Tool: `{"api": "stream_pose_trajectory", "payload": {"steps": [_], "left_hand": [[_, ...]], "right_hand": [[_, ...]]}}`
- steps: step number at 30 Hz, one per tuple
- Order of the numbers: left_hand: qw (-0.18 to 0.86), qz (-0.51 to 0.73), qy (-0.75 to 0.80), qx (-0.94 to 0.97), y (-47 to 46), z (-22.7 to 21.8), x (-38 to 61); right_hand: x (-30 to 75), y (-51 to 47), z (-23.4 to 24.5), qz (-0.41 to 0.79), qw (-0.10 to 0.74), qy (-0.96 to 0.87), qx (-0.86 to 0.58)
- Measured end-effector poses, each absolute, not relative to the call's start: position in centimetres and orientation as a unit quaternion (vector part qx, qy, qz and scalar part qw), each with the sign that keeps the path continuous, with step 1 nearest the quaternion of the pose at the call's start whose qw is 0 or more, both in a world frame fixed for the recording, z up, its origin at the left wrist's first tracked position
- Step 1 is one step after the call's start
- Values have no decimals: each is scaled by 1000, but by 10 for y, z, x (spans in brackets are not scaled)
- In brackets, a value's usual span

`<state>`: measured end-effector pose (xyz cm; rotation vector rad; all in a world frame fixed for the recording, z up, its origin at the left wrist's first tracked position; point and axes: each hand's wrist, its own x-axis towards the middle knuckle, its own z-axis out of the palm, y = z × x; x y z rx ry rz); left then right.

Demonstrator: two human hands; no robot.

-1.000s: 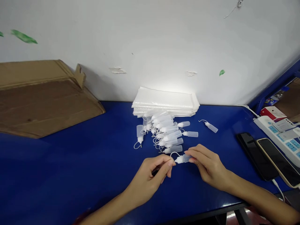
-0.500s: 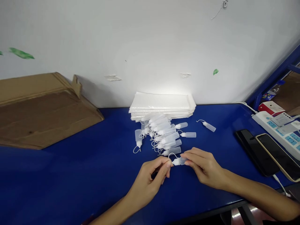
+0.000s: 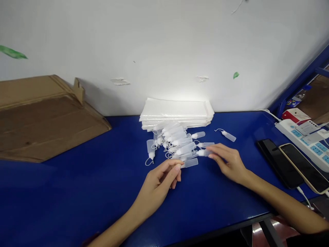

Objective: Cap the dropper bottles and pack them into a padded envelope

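Note:
My right hand (image 3: 227, 160) pinches a small clear dropper bottle (image 3: 203, 153) with a white tip and holds it at the right edge of a pile of several like bottles (image 3: 180, 145) on the blue table (image 3: 77, 192). My left hand (image 3: 160, 181) hovers just in front of the pile. Its thumb and fingers are curled close together, and I see nothing in them. One bottle (image 3: 190, 162) lies next to the left fingertips. A stack of white plastic bags (image 3: 177, 111) sits behind the pile against the wall.
A flattened cardboard box (image 3: 46, 116) lies at the back left. Single bottles lie apart at the left (image 3: 150, 147) and the right (image 3: 227, 136). Two phones (image 3: 290, 164) and a white power strip (image 3: 305, 140) are at the right. The table's front edge runs under my forearms.
My right hand has carried the bottle away from my left hand, back toward the pile. The left hand has let go of the bottle's tip end and stayed about where it was.

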<state>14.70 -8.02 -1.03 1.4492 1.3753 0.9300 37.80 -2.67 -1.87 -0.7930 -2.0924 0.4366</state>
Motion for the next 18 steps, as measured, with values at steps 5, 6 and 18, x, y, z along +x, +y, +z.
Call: {"api": "stream_pose_trajectory", "payload": {"steps": [5,6,18], "left_hand": [[459,391,561,568,-80,-9,145],[462,395,560,563,-80,-9,145],[472,398,558,555,-81,-12,144]], "right_hand": [[392,-3,-20,123,408,-816,-390],[394,0,-22,120,403,-819,-391],[391,13,-25,129,378,-829,-392]]}}
